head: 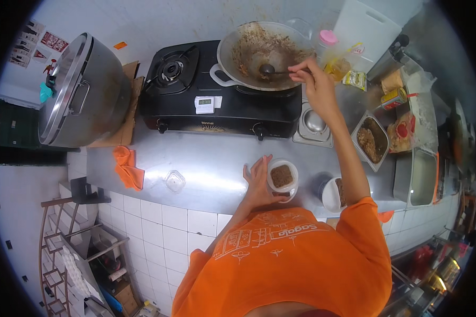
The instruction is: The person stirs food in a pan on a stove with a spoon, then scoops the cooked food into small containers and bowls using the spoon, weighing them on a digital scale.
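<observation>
My right hand holds the handle of a dark ladle, whose bowl rests inside a large metal wok. Brown food residue coats the wok, which stands on the right burner of a black gas stove. Below the stove, my left hand is spread with its fingers beside a small round-cornered plastic container of brown minced food. That container sits over a round white one on the steel counter. Whether the left fingers grip it cannot be told. A white tub with brown food stands under my right forearm.
A big lidded pot stands at the left. An orange cloth and a clear lid lie on the counter. At the right are a metal pan of food, a deep steel pan and a can.
</observation>
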The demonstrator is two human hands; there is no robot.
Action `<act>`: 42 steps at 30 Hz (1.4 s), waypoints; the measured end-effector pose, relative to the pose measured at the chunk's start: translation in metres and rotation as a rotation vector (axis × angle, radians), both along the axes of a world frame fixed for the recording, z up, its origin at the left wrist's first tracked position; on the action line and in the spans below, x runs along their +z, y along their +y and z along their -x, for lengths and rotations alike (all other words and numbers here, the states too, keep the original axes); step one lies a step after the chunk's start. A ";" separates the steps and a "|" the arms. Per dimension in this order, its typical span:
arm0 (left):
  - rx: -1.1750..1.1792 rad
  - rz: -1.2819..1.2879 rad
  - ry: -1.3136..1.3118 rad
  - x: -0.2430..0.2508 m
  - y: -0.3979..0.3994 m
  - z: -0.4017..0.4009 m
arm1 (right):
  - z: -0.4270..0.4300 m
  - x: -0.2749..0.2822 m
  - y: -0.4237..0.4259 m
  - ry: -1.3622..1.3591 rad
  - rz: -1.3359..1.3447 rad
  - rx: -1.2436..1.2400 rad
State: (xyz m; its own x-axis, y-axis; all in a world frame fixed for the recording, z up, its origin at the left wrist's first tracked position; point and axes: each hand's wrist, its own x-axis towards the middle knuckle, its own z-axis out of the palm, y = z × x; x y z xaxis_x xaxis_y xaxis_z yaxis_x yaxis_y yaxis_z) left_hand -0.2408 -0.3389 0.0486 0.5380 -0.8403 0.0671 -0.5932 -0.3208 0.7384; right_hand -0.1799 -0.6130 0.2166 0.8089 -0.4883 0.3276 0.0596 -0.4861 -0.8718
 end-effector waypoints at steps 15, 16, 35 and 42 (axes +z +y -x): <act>-0.037 -0.033 0.026 -0.011 -0.007 0.006 | -0.004 0.046 -0.021 0.075 -0.015 0.221; -0.016 -0.007 0.023 -0.011 -0.008 0.006 | -0.005 0.045 -0.021 0.078 -0.017 0.217; 0.090 0.180 0.062 0.014 -0.013 -0.018 | -0.006 0.036 -0.028 -0.023 -0.009 0.136; 0.389 0.255 -0.047 0.070 -0.043 -0.082 | 0.000 0.031 -0.021 -0.023 -0.096 0.129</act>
State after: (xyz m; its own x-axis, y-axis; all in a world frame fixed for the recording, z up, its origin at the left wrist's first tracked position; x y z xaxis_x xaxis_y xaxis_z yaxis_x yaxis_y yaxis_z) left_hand -0.1584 -0.3814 0.1184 0.8015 -0.5299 0.2772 -0.4994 -0.3379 0.7978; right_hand -0.1803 -0.6338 0.2480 0.8596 -0.4111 0.3033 0.1363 -0.3877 -0.9117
